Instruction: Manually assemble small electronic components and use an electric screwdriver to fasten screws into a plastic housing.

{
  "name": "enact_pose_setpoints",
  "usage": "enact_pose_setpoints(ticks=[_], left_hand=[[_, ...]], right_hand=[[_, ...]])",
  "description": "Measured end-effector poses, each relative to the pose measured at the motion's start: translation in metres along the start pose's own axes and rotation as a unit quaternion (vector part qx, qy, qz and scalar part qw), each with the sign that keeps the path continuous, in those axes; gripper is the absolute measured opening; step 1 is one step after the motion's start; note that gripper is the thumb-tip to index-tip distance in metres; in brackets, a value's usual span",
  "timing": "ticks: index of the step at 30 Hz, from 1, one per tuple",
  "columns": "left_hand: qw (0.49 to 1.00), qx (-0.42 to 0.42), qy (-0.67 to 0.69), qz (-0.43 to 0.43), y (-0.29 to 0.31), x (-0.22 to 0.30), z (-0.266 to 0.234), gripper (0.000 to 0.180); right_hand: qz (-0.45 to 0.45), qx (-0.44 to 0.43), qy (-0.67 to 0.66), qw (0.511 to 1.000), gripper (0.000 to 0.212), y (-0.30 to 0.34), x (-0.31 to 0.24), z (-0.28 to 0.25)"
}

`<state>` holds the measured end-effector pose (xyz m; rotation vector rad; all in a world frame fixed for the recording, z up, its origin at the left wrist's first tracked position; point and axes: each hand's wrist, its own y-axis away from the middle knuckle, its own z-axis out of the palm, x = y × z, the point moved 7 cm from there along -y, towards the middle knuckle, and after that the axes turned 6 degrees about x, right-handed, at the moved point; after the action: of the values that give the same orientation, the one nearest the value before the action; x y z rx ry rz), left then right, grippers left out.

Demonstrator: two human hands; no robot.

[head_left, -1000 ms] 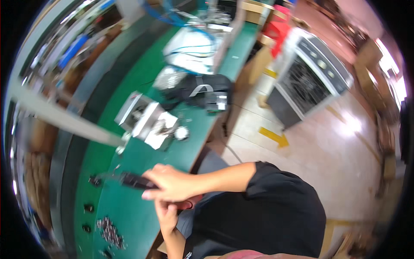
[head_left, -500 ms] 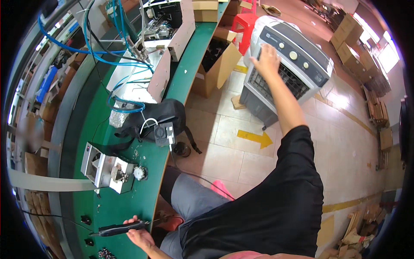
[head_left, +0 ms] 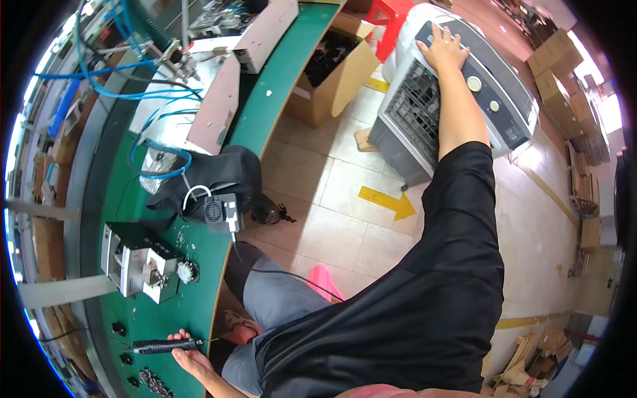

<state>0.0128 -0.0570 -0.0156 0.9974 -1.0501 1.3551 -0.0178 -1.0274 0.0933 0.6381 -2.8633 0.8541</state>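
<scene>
My left hand (head_left: 191,356) is closed round a black electric screwdriver (head_left: 162,346) above the green bench, near its edge. The bit points toward my lap, and a cable trails off the handle's other end. Far out to the right, my right hand (head_left: 443,50) lies with spread fingers on the top control panel of a grey and white air cooler (head_left: 406,99). Round knobs (head_left: 474,83) sit on that panel beside my wrist. The cooler stands on the floor away from the bench.
The green bench (head_left: 262,109) carries a small metal machine (head_left: 142,265), a black bag (head_left: 232,169), and white equipment (head_left: 215,113) with blue hoses. Small black parts (head_left: 119,328) lie by the screwdriver. An open carton (head_left: 312,99) and red stool (head_left: 391,26) stand near the cooler.
My right hand has moved up and right onto the cooler's control panel, and its fingers are more spread. The view has shifted, and my left hand still holds the screwdriver.
</scene>
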Motion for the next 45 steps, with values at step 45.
enact_pose_setpoints(ticks=[45], left_hand=[[0.994, 0.095, 0.031, 0.033, -0.002, -0.003, 0.016, 0.043]], right_hand=[[-0.032, -0.103, -0.139, 0.984, 0.066, 0.011, -0.038, -0.062]])
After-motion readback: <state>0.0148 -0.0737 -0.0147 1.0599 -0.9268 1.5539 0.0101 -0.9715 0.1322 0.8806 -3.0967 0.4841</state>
